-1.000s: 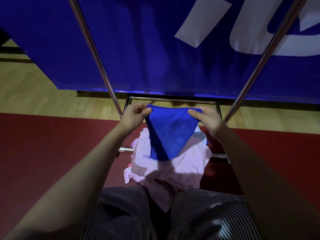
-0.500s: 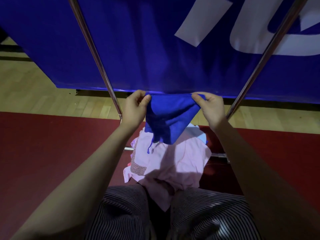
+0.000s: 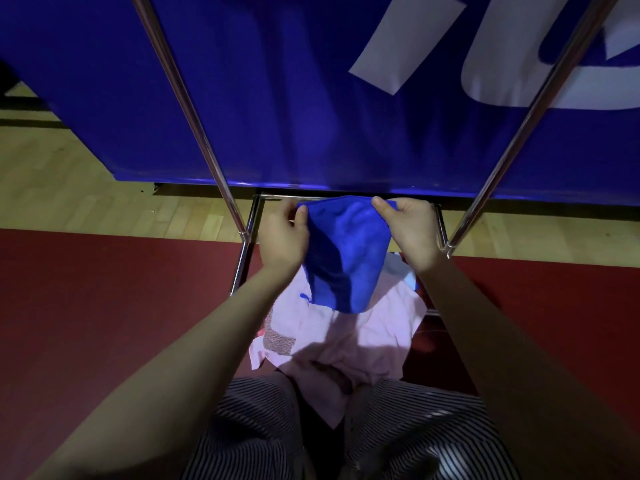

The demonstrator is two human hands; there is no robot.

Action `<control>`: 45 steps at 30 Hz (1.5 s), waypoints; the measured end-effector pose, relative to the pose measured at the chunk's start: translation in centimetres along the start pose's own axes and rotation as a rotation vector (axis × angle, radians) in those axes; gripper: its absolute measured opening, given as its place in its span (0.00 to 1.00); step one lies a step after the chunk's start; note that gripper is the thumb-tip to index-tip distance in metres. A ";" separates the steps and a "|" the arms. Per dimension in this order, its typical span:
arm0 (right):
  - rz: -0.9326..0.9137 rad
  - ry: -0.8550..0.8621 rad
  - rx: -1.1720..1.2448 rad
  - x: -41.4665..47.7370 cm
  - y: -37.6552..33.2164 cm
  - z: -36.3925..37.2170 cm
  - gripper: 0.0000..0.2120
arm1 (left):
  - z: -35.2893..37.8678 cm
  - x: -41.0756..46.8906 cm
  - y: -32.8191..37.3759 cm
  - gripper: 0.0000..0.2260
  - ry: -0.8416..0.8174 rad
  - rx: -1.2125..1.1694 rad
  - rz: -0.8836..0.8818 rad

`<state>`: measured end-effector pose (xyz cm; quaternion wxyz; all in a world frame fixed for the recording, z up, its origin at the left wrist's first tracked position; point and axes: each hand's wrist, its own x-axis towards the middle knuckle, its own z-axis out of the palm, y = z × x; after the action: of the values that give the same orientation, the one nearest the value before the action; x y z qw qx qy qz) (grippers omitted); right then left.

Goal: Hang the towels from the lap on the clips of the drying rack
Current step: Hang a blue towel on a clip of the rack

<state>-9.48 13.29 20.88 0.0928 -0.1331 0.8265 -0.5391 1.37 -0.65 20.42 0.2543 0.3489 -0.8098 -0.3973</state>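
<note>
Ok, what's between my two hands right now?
The blue towel: its top edge spans from the left hand to the right hand, each pinching one end. The head view shows it.

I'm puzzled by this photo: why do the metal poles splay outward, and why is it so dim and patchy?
Head view: the wide-angle lens likely splays the rack poles. Head view: light is dim, forearms dark; the blue towel, pinched by left hand and right hand, shadows the pink towels; a sheen lines the banner at its lower edge.
</note>
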 end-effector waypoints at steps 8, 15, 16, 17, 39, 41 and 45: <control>0.114 -0.024 0.104 -0.8 -1.0 3.2 0.34 | 2.8 -3.3 3.8 0.06 0.114 -0.176 0.015; 0.289 -0.233 0.559 -1.3 -2.5 3.4 0.15 | 1.5 -0.4 3.2 0.05 -0.142 -0.567 -0.129; 0.306 -0.250 0.562 -1.2 -2.6 3.3 0.16 | 1.4 -0.3 3.0 0.07 -0.146 -0.587 -0.149; 0.330 -0.261 0.553 -1.2 -2.9 3.4 0.19 | 1.4 -0.4 2.8 0.08 -0.138 -0.607 -0.169; 0.247 -0.641 0.400 -1.1 -2.9 2.1 0.36 | 1.2 0.9 2.0 0.06 -0.219 -0.282 0.148; 0.112 -0.490 0.272 -1.1 -2.3 1.6 0.22 | 0.6 1.5 1.8 0.04 -0.294 -0.237 0.152; -0.009 -0.265 0.318 -0.9 -1.0 1.2 0.16 | -1.1 2.8 1.5 0.05 -0.475 -0.186 0.175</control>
<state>-8.19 12.19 21.30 0.2183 -0.1904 0.7108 -0.6410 -0.22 -2.64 22.62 0.1215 0.1494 -0.8338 -0.5174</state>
